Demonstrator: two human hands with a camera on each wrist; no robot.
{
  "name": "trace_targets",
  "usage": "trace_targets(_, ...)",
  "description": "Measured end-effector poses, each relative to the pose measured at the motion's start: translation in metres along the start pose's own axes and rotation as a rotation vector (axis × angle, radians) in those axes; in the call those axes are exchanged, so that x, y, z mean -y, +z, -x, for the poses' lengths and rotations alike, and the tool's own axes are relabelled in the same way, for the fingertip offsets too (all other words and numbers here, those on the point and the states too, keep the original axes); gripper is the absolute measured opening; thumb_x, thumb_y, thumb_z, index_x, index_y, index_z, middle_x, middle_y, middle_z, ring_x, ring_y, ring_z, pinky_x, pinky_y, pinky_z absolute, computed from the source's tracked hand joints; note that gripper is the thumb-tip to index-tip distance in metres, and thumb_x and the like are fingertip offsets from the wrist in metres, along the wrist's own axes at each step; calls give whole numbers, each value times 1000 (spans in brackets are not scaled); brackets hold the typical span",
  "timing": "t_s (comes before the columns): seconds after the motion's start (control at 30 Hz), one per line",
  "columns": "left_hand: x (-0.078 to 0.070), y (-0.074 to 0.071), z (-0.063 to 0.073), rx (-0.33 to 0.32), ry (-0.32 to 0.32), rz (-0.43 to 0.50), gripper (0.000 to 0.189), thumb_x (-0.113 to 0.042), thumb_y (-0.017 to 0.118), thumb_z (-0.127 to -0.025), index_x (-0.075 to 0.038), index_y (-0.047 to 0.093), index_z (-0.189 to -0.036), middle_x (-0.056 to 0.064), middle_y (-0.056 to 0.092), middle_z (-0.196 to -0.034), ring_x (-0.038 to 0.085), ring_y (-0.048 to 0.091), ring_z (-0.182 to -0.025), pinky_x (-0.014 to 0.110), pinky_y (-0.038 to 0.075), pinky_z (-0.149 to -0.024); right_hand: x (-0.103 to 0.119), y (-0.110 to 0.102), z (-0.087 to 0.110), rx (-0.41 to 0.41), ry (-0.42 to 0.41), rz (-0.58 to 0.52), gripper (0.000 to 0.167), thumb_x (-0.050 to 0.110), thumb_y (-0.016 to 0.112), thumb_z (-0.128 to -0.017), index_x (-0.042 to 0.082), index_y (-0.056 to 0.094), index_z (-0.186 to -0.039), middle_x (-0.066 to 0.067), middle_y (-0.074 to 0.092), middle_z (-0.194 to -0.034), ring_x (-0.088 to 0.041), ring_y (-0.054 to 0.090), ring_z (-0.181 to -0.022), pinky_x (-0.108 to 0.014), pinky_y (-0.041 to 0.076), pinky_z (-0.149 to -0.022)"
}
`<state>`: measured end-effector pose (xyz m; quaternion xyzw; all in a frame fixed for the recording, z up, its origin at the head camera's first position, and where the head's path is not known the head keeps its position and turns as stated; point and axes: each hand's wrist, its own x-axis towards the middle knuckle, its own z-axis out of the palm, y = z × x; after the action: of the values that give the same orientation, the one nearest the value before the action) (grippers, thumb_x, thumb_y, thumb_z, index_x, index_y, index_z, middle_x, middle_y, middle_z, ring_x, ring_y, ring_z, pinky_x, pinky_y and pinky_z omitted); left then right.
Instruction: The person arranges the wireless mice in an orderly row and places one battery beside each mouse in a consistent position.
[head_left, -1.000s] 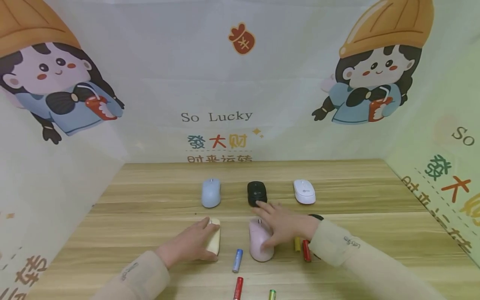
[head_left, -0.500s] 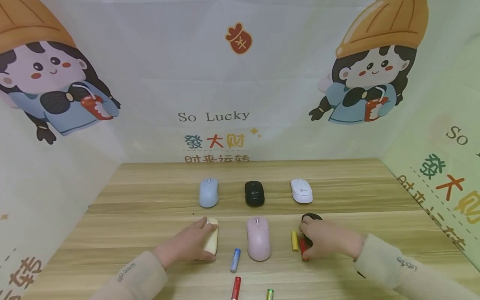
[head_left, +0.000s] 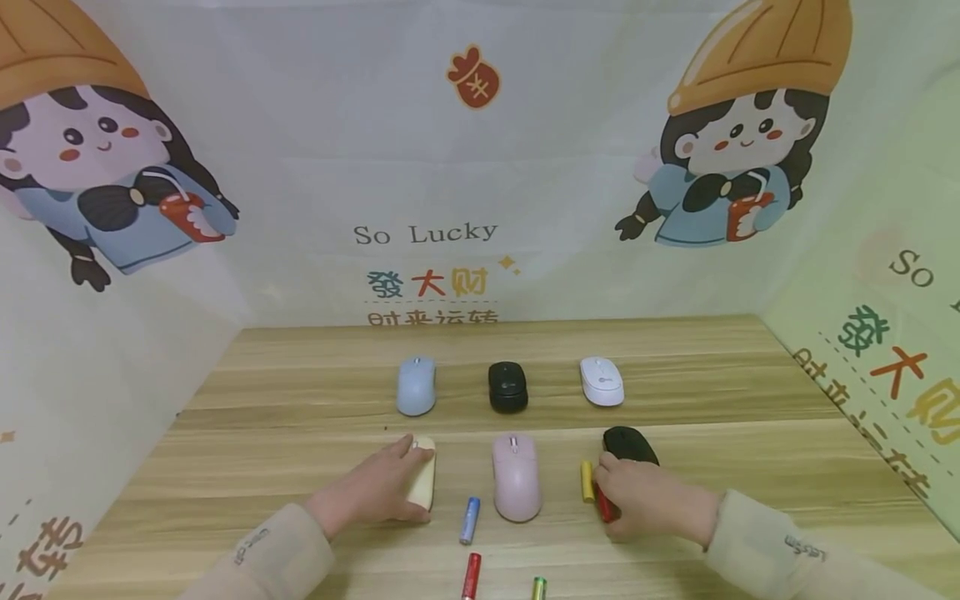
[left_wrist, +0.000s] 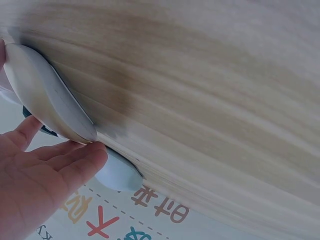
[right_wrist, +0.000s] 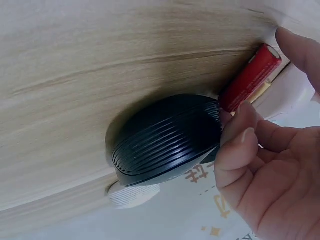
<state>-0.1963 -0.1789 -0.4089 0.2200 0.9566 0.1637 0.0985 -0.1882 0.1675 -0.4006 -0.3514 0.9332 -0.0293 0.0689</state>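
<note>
Hands (head_left: 372, 487) (head_left: 647, 497) around cream mouse (head_left: 426, 477), red battery (right_wrist: 251, 77)

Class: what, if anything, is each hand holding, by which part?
The left hand holds the cream mouse by its two ends; the right hand spans a red battery, grip unclear.

Head view: looked forward and down from the wearer's head, set farthest back; covered the surface (head_left: 300, 367), left hand (head_left: 375, 487), right hand (head_left: 652, 498) and backdrop (head_left: 360, 125). Left wrist view: close-up, looked past the left hand across the surface, rolled so that the backdrop's lettering (left_wrist: 102, 224) stood inverted. Right wrist view: likewise close and rolled, looked past the right hand. Shared, head and left wrist: cream mouse (left_wrist: 47, 95), blue mouse (left_wrist: 120, 172). Shared, head and right wrist: front black mouse (right_wrist: 165, 140), red battery (right_wrist: 250, 77) beside it.
</note>
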Motion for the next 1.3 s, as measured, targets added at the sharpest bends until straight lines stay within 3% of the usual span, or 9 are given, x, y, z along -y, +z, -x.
trace_targets(0.3,0,0,0,-9,5,1,79,-38,78,-67,-4,46,-131,36,31,-136,49,36,-122,58,32,-101,3,1,-2,-13,14,7,32,19,75,-65,3,57,-86,3,41,-74,-8,37,-58,-21,34,-46)
trace_targets(0.73,-1,-1,0,-8,11,18,80,-37,78,-68,-3,45,-131,36,30,-137,49,35,-124,58,30,-101,2,1,-1,2,17,-20,33,21,74,-67,2,59,-91,3,45,-77,-7,40,-61,-21,37,-49)
trace_targets(0.87,0,0,1,-15,10,16,80,-37,79,-66,-2,45,-130,36,32,-136,49,36,-122,58,31,-101,-2,-4,-1,-28,-4,-63,36,20,73,-68,1,60,-96,2,49,-83,-6,42,-65,-21,40,-53)
trace_targets(1.07,1,1,1,-14,0,10,81,-38,79,-66,-3,45,-130,35,32,-136,49,36,-123,58,31,-101,-28,-26,-4,-129,-4,-88,46,19,71,-73,-7,57,-107,-11,58,-99,-12,52,-74,-26,47,-59)
trace_targets(1.3,-1,0,1,-10,-1,18,79,-37,79,-67,-3,45,-131,35,31,-137,49,36,-123,58,31,-101,-87,-45,-14,-172,21,-87,48,10,66,-79,-13,50,-117,-27,55,-115,-29,60,-89,-39,52,-74)
